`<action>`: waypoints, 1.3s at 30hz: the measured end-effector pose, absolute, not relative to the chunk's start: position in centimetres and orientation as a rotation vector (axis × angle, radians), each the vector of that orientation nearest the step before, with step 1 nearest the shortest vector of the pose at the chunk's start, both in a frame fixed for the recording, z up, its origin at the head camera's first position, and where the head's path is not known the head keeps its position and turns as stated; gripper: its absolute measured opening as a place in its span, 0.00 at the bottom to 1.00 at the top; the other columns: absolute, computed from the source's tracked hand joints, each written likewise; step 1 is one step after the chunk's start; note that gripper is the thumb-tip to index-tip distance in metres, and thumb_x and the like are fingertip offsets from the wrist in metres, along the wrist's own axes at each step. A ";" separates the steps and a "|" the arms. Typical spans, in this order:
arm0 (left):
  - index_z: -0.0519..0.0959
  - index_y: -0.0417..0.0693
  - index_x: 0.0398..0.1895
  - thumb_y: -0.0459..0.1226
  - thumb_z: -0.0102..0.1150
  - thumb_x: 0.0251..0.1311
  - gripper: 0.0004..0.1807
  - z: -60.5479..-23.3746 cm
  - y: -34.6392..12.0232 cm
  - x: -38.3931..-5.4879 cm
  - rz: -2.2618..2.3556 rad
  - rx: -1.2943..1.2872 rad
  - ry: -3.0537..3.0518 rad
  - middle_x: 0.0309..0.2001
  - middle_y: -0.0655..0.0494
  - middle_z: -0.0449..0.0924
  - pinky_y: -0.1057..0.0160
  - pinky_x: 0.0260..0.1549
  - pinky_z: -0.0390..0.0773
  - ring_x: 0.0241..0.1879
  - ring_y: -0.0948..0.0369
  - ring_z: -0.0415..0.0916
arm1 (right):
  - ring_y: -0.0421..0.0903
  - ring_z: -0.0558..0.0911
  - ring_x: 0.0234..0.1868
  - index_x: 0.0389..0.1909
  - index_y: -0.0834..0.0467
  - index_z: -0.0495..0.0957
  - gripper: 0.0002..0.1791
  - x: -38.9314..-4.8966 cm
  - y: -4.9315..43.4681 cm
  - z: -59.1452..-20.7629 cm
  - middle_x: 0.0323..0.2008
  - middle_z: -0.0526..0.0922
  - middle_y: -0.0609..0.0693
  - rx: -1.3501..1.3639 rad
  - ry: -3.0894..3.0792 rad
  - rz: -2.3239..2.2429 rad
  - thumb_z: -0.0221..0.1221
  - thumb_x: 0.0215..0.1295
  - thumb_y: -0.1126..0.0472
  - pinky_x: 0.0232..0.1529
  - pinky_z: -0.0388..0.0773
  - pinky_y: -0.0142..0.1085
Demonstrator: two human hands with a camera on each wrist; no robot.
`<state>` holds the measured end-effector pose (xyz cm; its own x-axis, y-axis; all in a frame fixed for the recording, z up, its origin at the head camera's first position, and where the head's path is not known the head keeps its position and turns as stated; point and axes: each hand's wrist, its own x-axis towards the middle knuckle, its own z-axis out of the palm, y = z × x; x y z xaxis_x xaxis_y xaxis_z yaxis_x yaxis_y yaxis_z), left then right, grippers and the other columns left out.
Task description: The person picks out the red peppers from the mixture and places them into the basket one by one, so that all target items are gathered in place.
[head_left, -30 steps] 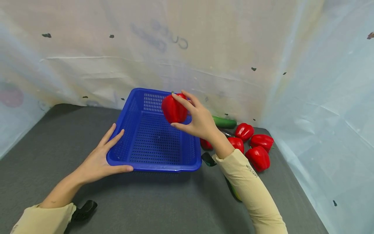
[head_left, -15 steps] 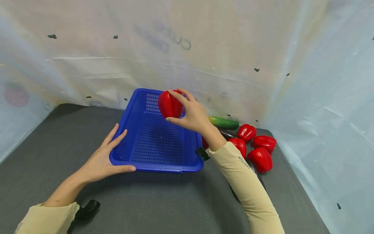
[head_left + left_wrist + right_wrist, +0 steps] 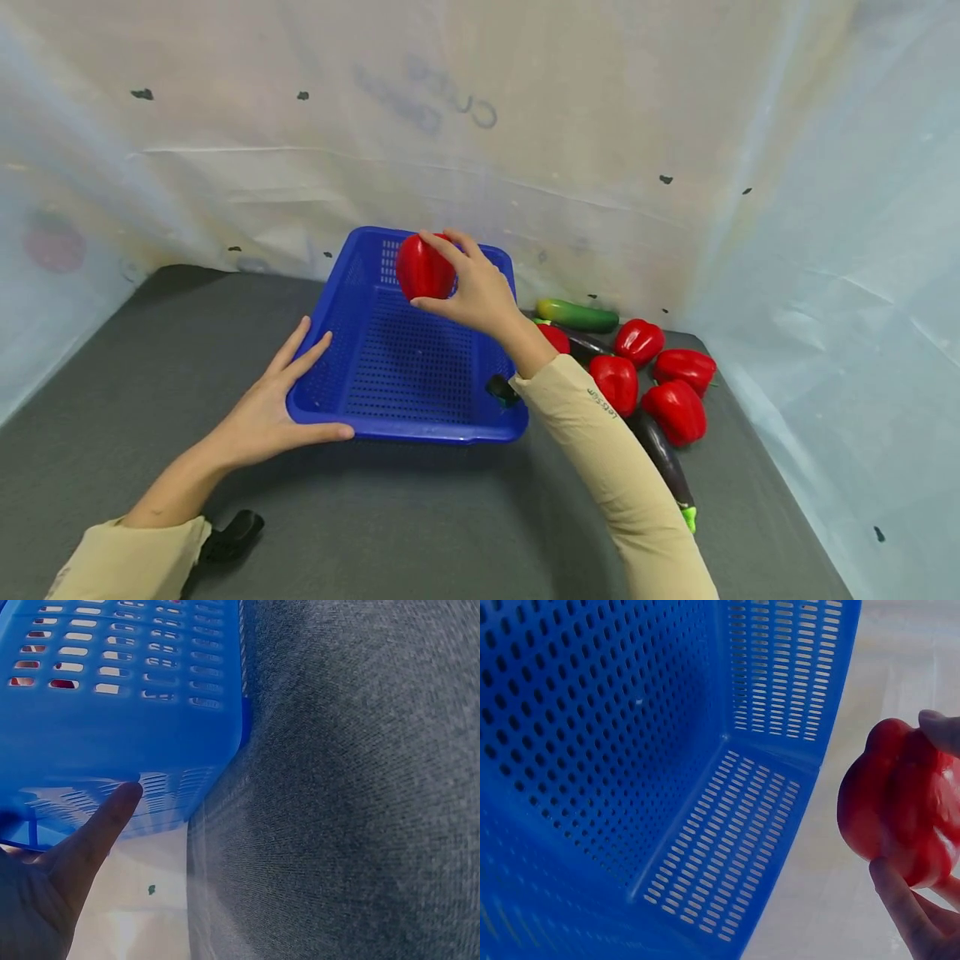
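Clock positions taken from basket centre, head view. Red pepper (image 3: 416,268) at 12 o'clock, above the blue basket (image 3: 435,432), held in the right hand (image 3: 476,287): thumb on its near side, fingers over its far side, grip spaced to the pepper's width. Right wrist view: pepper apart from the basket walls.

Fingers cover part of the pepper; its stem not seen. Right hand cut off by the frame edge in the wrist view. Another pepper (image 3: 553,337), 3 o'clock, partly hidden behind the right wrist. Red patches through the basket slots, left wrist view: source unclear.

Right forearm runs from 5 o'clock toward 11. Left hand (image 3: 262,417) at 8 o'clock, spread wide at the basket corner, thumb along the near side, fingers straight against the left.
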<state>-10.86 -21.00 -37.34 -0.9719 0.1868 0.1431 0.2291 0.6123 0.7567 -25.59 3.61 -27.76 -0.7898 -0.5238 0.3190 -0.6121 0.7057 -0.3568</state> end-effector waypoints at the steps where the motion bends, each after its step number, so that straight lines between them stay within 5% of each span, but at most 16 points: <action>1: 0.43 0.62 0.77 0.50 0.75 0.42 0.62 -37.3 -21.0 -10.8 -1.311 -0.357 -2.776 0.77 0.59 0.23 0.21 0.49 0.53 0.72 0.32 0.34 | 0.50 0.73 0.61 0.72 0.41 0.60 0.45 -25.7 3.4 -27.8 0.70 0.61 0.49 0.915 -2.726 0.676 0.68 0.52 0.44 0.53 0.78 0.48; 39: 0.45 0.59 0.77 0.49 0.75 0.42 0.61 -37.3 -19.8 -10.4 -1.345 -0.373 -2.750 0.77 0.56 0.24 0.22 0.52 0.54 0.71 0.32 0.38 | 0.55 0.73 0.61 0.73 0.43 0.58 0.46 -29.9 0.7 -33.2 0.69 0.62 0.54 0.767 -3.021 0.494 0.67 0.53 0.45 0.56 0.76 0.51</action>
<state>-10.37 -19.82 -37.33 -0.9691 0.1900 0.1571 0.2406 0.5906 0.7702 -29.87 0.72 -33.23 -0.8817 -0.4677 0.0622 -0.4632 0.8328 -0.3031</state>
